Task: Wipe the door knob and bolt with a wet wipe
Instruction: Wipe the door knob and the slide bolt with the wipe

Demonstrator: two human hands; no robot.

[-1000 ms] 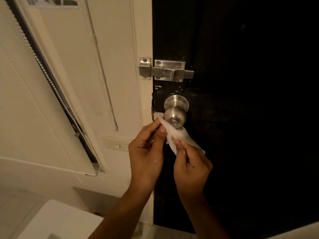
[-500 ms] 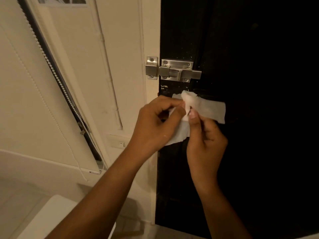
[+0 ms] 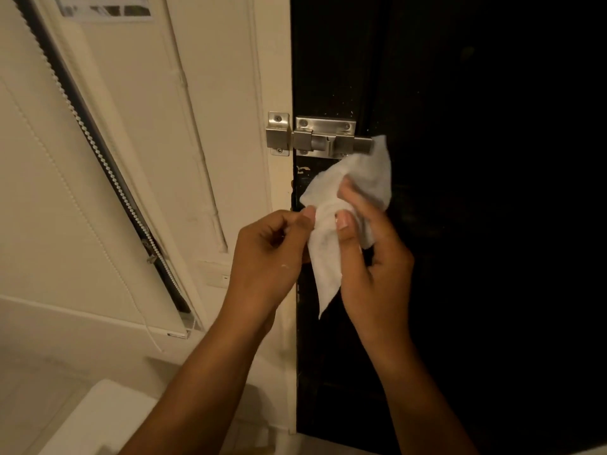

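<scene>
So the black door (image 3: 460,224) took up the whole right side of the shot, with the cream wall (image 3: 213,93) and door frame on its left, and a window blind (image 3: 65,192) with its bead chain hanging slanted over on the far left. A pale light switch (image 3: 216,274) sat on the wall just behind the left wrist. The metal bolt (image 3: 325,137) was mounted across the door edge, its keeper on the frame, slid across into it as far as I could tell. Both hands were up right below it. The right hand (image 3: 371,257) had the white wet wipe (image 3: 331,224) bunched up, thumb on the front and fingers curled behind it, and the top corner of the wipe was touching the right end of the bolt. The left hand (image 3: 272,254) was pinching the wipe's left edge between thumb and fingertips. The knob was totally hidden behind the wipe and hands, so couldn't see it at all.
</scene>
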